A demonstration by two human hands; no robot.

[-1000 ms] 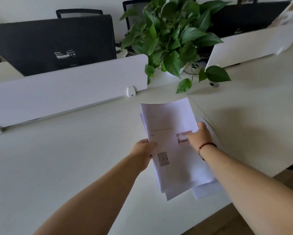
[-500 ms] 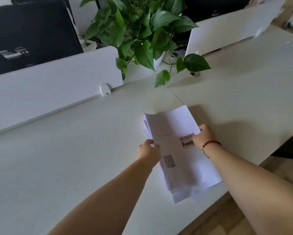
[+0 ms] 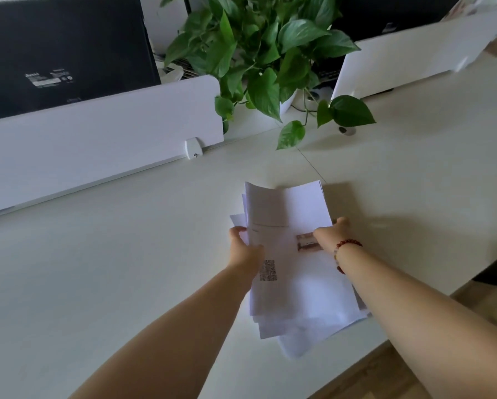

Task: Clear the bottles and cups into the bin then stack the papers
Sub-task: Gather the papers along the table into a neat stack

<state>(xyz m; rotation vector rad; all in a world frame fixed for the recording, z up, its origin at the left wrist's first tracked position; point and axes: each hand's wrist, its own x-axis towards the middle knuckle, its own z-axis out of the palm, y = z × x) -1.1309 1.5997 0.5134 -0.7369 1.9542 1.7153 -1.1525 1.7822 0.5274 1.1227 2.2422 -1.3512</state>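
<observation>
**Squaring the loose sheets at the bench edge**

We are at a pale office bench (image 3: 126, 269) with low white divider panels (image 3: 97, 139) along its far side, a leafy pothos plant (image 3: 259, 53) in a white pot between them, and the black back of a monitor (image 3: 63, 53) beyond. No bottles, cups or bin show here, so we judge the clearing part over and the paper stacking as the step in hand.

The papers (image 3: 296, 283) lie near the front edge of the bench, an untidy pile with several corners fanned out at the near end and the top sheet's far edge curling up. The top sheet carries a QR-like code and a small picture. Our left hand (image 3: 246, 246) grips the pile's left edge, thumb on top and fingers curled underneath. Our right hand (image 3: 329, 233), a red bead bracelet (image 3: 346, 249) at its wrist, pinches the right edge just beside the printed picture.

To do this well, we would keep both grips loose enough for the sheets to slide, stand the pile on one long edge and tap it on the bench, then turn and tap the short edge. Squeezing hard would lock in the skew. The sheets overhanging the front edge could slip to the floor, so we would gather them inward first.
</observation>
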